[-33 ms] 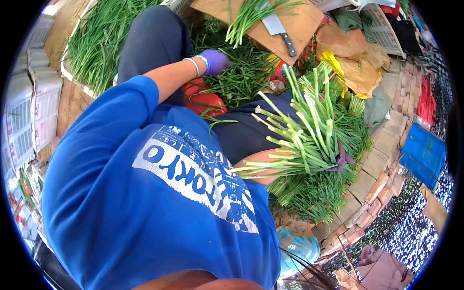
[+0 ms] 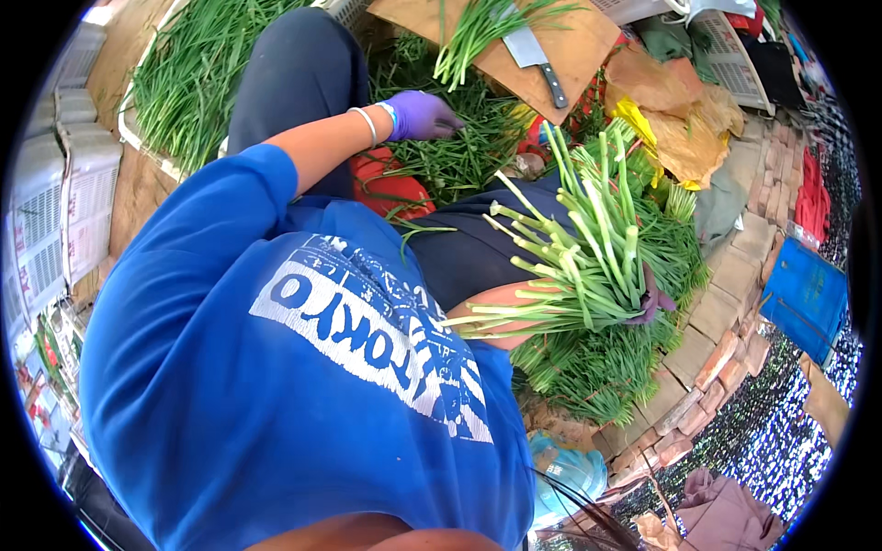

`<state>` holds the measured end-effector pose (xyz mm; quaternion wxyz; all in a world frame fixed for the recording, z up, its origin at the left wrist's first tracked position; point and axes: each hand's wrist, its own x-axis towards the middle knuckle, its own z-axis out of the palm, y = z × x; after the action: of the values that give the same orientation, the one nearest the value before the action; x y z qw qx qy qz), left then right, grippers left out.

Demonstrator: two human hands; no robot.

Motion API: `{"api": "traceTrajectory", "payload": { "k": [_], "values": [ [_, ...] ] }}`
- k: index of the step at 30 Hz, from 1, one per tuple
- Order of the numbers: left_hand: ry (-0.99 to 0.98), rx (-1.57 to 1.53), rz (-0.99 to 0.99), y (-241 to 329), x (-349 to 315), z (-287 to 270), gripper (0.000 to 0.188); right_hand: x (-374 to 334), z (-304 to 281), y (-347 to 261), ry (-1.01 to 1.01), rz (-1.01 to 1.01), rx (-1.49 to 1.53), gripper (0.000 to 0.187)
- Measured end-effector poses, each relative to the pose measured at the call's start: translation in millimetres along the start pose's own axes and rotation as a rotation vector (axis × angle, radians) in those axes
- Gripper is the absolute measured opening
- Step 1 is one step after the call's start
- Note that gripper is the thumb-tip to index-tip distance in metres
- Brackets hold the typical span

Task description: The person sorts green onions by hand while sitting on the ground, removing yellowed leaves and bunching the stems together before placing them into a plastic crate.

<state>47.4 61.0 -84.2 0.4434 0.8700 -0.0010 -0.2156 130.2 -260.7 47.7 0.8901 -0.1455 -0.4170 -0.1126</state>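
A thick bunch of garlic chives (image 2: 588, 248), pale cut ends fanned up and to the left, is gripped in my right hand (image 2: 650, 301). That hand wears a dark purple glove and is mostly hidden behind the stems. My left hand (image 2: 424, 117), in a purple glove with a bracelet at the wrist, hovers over or rests on loose green leaves (image 2: 469, 151) between my legs. Its fingers are stretched out and I see nothing in them. Beyond it, a cleaver (image 2: 528, 53) and a smaller bunch of chives (image 2: 469, 41) lie on a wooden board (image 2: 588, 37).
Bundled greens (image 2: 597, 372) are piled at my right. A crate of long chives (image 2: 197, 83) stands at the far left. A brown paper or plastic wrap (image 2: 684, 115), a brick edging (image 2: 717, 358) and a blue flat bag (image 2: 804, 289) lie to the right.
My left hand has shifted slightly to the right over the loose leaves, its fingers now more visible and stretched. My right hand and its bunch stay nearly still.
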Motion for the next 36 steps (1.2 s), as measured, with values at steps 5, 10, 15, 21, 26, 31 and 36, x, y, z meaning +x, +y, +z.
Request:
{"api": "traceTrajectory", "payload": {
  "k": [5, 10, 15, 21, 26, 31, 36],
  "values": [
    [-0.235, -0.541, 0.328, 147, -95, -47, 0.060, -13, -5, -5, 0.097, -0.054, -0.121, 0.039],
    [-0.112, -0.783, 0.213, 160, -107, -38, 0.022, -31, -28, -6, 0.288, -0.077, -0.332, 0.039],
    [-0.254, -0.747, 0.349, 104, -111, -42, 0.019, -38, -58, -15, 0.606, -0.061, -0.564, 0.039],
    [0.378, 0.325, 0.732, 80, -128, -79, 0.043, -10, -36, -2, 0.763, 0.082, -0.209, 0.046],
    [0.924, 0.227, 0.648, 136, -128, -107, 0.092, 72, 95, 61, 0.701, 0.338, -0.654, 0.037],
    [0.985, 0.185, 0.661, 178, -71, -91, 0.106, 79, 170, 168, 0.369, 0.482, -0.764, 0.029],
    [0.756, -0.795, 0.678, 127, -7, -105, 0.072, 67, 227, 196, 0.139, 0.745, -0.670, 0.050]
  ]
}}
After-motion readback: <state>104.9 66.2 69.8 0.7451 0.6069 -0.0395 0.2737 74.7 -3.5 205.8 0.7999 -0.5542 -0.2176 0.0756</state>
